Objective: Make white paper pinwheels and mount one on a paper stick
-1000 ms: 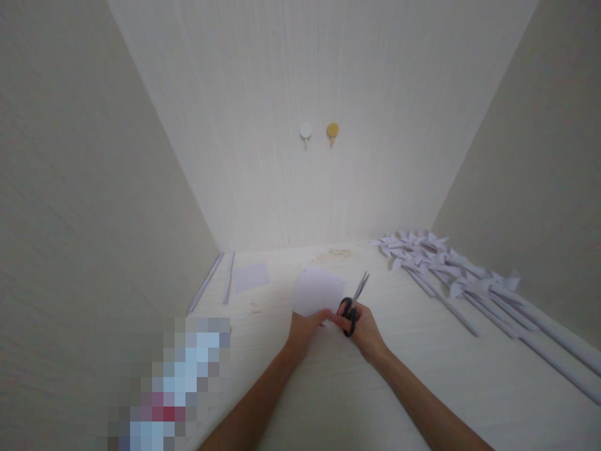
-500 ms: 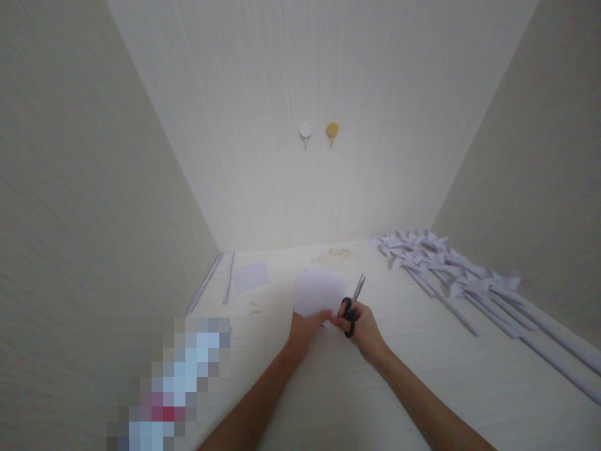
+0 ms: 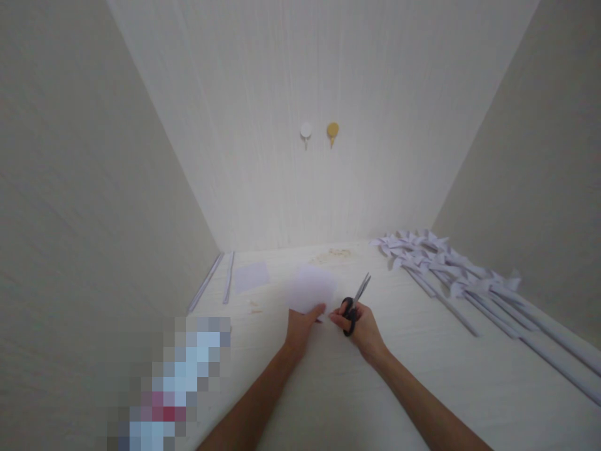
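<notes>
My left hand (image 3: 300,326) pinches the lower edge of a white sheet of paper (image 3: 311,288), thumb on top. The sheet is slightly blurred. Close by on its right, my right hand (image 3: 364,326) is closed around the black handles of a pair of scissors (image 3: 360,291). The blades point up and away, a little apart at the tips and clear of the paper. The right thumb and fingertips are near the sheet's lower right side, with a small gap to the left hand.
Another paper sheet (image 3: 252,277) lies to the left, beside thin paper strips (image 3: 228,277). Small scraps (image 3: 255,308) and more bits (image 3: 339,253) are scattered on the table. Paper pinwheels (image 3: 422,250) with long sticks pile up at right. Two hooks (image 3: 333,130) are on the back wall.
My left hand and the sheet have shifted slightly left, away from my right hand, which stays nearly in place. The scissors' tips have tilted a little to the right.
</notes>
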Demonstrator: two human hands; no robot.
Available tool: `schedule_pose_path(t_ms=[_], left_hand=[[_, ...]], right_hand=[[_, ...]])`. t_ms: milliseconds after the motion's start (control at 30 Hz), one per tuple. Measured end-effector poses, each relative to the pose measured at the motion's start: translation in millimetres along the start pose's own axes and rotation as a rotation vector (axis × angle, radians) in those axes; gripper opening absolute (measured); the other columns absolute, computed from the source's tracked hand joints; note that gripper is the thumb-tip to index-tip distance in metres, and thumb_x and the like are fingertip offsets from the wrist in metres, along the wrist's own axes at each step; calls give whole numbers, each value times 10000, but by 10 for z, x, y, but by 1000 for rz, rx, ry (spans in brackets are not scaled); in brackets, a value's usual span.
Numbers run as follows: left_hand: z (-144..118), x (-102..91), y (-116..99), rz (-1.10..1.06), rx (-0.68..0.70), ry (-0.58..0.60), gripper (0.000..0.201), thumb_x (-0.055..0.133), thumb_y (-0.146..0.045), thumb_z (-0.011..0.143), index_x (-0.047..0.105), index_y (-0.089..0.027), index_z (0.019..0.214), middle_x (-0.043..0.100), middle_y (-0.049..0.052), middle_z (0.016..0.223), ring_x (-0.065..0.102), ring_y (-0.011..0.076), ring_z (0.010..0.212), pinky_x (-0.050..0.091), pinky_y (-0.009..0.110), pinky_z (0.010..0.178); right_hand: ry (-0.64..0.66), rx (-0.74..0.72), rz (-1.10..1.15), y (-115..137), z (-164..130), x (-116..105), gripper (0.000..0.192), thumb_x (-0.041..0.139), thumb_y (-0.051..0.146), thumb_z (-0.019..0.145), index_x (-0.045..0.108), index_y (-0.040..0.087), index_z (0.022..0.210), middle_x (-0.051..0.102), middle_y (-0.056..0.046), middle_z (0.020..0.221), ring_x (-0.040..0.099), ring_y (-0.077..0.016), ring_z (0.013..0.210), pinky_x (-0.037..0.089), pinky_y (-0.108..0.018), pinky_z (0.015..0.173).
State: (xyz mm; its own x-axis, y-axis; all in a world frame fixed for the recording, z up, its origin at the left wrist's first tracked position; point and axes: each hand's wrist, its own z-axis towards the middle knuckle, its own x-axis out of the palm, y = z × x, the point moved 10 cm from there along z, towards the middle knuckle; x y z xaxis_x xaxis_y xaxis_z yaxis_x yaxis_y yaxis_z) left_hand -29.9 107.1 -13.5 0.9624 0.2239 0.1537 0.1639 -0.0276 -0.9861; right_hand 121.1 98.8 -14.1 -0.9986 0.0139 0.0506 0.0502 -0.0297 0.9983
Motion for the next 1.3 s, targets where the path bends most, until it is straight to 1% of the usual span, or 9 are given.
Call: schedule_pose_path(t_ms=[67,133,200,267,433,600,733,900,1300], left_hand=[[70,-73,43,-71,-13,-41,202,696,-260,506,627,-108,618,625,27,572,555,125,496,445,219,440],[140,-140,65,-110,-16,-70,221,687,-290,521,619,-100,611,627,37,586,564,124,516,449,214,455],[194,-201,72,-155,-16,-100,242,672,-303,540,619,-97,655,641,50,632,583,128,552,461,218,488],[224,-238,71,-201,-16,-119,252,658,-298,558,621,-99,707,652,55,673,596,127,579,472,223,519],[228,-263,90,-258,-23,-147,237,673,-270,545,624,-91,692,650,54,648,602,132,580,478,221,515],[215,-264,100,-284,-25,-161,229,687,-259,529,626,-81,659,647,60,620,605,142,562,481,226,499],[211,-260,83,-307,-23,-163,225,683,-243,532,625,-89,686,646,47,614,608,139,555,474,216,481],[210,-254,83,-314,-31,-162,205,684,-234,528,618,-79,644,633,44,578,597,132,523,479,219,483],[201,-246,90,-283,-30,-162,185,678,-244,529,619,-85,600,630,43,543,589,131,503,468,216,468]], right_hand=[[3,6,-30,17,-2,-3,312,670,396,556,465,169,616,501,27,537,398,-73,453,301,-207,425],[34,21,-68,37,-13,18,328,602,468,616,474,167,613,427,50,461,348,-64,403,257,-201,383],[105,43,-112,51,-38,78,393,499,543,676,481,162,582,349,66,401,291,-56,358,204,-200,352],[209,62,-164,54,-80,173,478,433,588,699,487,151,512,322,63,368,272,-50,339,186,-202,350],[464,108,-289,-11,-230,394,542,512,586,648,476,129,360,378,29,315,325,-49,332,215,-207,375],[580,222,-488,-152,-328,426,580,439,603,693,465,140,345,309,52,270,262,-40,279,191,-215,355],[606,256,-545,-147,-360,423,592,410,622,695,451,147,345,310,51,267,254,-40,268,184,-218,345],[575,232,-588,-83,-355,411,583,417,602,704,458,145,344,282,57,260,260,-42,275,197,-217,360],[554,234,-589,-119,-327,400,581,422,627,680,441,155,342,322,46,282,278,-46,284,215,-220,368]])
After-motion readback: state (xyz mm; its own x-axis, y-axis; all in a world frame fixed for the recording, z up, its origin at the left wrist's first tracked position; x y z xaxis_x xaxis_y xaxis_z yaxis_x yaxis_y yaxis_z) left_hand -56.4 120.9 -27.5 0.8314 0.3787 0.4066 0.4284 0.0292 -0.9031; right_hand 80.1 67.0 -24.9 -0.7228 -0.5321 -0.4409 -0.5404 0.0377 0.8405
